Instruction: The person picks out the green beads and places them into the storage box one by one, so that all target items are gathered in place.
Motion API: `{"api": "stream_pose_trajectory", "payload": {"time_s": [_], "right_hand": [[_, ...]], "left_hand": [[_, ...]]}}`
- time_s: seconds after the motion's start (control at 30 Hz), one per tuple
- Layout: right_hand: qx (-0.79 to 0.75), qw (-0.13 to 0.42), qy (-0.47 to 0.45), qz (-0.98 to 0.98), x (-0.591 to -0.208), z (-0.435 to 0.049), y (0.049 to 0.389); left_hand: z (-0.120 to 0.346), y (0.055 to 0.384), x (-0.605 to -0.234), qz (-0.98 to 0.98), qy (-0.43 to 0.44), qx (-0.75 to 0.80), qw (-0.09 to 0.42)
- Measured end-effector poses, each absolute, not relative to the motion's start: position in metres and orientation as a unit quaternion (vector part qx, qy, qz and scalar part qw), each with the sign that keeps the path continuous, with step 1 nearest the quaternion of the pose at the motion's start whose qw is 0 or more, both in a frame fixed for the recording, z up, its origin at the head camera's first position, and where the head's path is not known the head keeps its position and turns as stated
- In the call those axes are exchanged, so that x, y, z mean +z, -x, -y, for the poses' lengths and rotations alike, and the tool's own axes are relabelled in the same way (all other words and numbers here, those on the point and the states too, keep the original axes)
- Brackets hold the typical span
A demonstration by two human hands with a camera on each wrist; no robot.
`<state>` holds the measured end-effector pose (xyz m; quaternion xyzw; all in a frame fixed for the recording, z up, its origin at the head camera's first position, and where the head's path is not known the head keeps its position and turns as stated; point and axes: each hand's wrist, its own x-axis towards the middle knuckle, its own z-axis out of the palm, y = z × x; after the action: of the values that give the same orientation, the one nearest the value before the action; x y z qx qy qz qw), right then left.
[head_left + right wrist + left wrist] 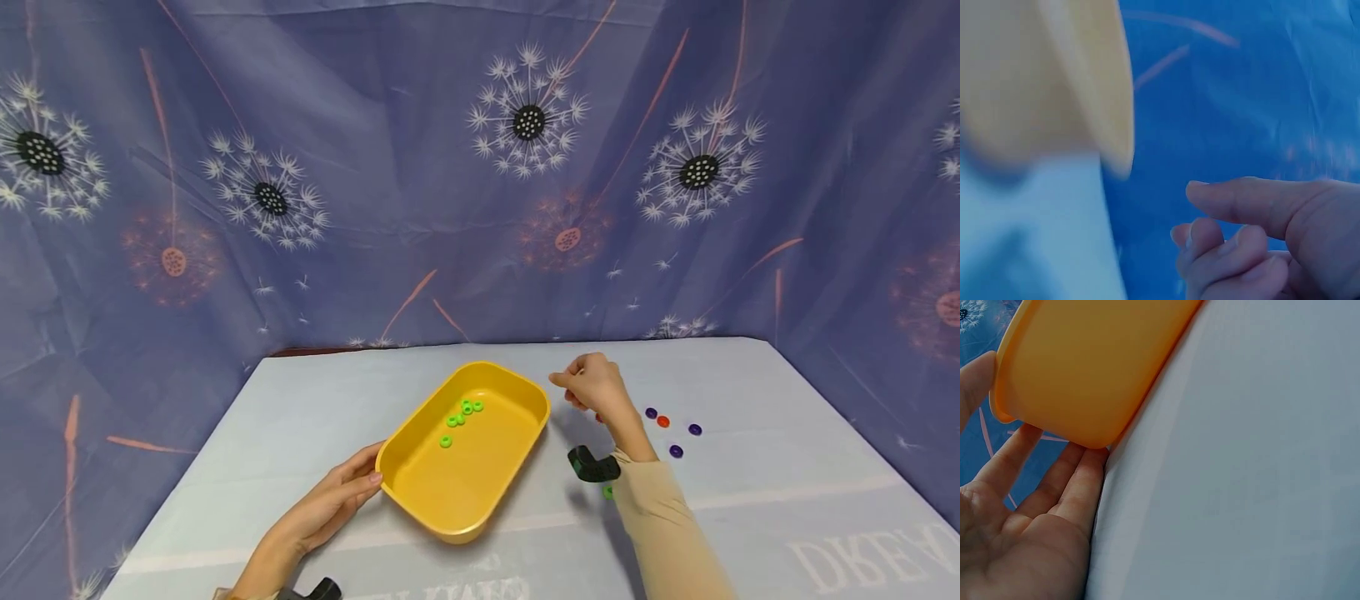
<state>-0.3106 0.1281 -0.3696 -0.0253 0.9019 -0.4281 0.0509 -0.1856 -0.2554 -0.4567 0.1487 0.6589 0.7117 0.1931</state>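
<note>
A yellow plastic tub (480, 467) stands on the table, several green ring-shaped beads (452, 422) inside it. My left hand (333, 498) holds its near left corner, thumb on the rim and fingers against the outer wall, as the left wrist view also shows on the tub (1104, 369). Beyond the tub's right rim, my right hand (596, 385) is raised with fingers curled in. In the right wrist view the right hand (1260, 231) has its thumb straight and apart from the fingers, no bead showing between them; the palm is hidden.
Several purple beads (676, 451) and a red bead (663, 422) lie on the white-covered table (780, 467) right of my right forearm. A green bead (608, 492) and another red one are partly hidden by that arm. A blue dandelion-print curtain (420, 167) hangs behind.
</note>
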Motion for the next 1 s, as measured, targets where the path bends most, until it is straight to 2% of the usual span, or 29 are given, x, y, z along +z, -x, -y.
{"api": "stream_pose_trajectory", "payload": {"time_s": [0.27, 0.6, 0.77, 1.0], "right_hand": [[-0.411, 0.051, -0.02, -0.91, -0.4, -0.21, 0.293], [-0.409, 0.057, -0.035, -0.91, -0.412, -0.256, 0.272], [-0.416, 0.071, 0.004, -0.907, -0.425, -0.267, 0.264], [-0.5, 0.099, 0.08, -0.857, -0.452, -0.281, 0.257]], "left_hand": [[0.259, 0.184, -0.457, -0.667, -0.146, 0.707, 0.183], [0.258, 0.185, -0.456, -0.666, -0.154, 0.709, 0.176], [0.258, 0.185, -0.455, -0.663, -0.156, 0.71, 0.178], [0.253, 0.186, -0.459, -0.656, -0.151, 0.714, 0.19]]}}
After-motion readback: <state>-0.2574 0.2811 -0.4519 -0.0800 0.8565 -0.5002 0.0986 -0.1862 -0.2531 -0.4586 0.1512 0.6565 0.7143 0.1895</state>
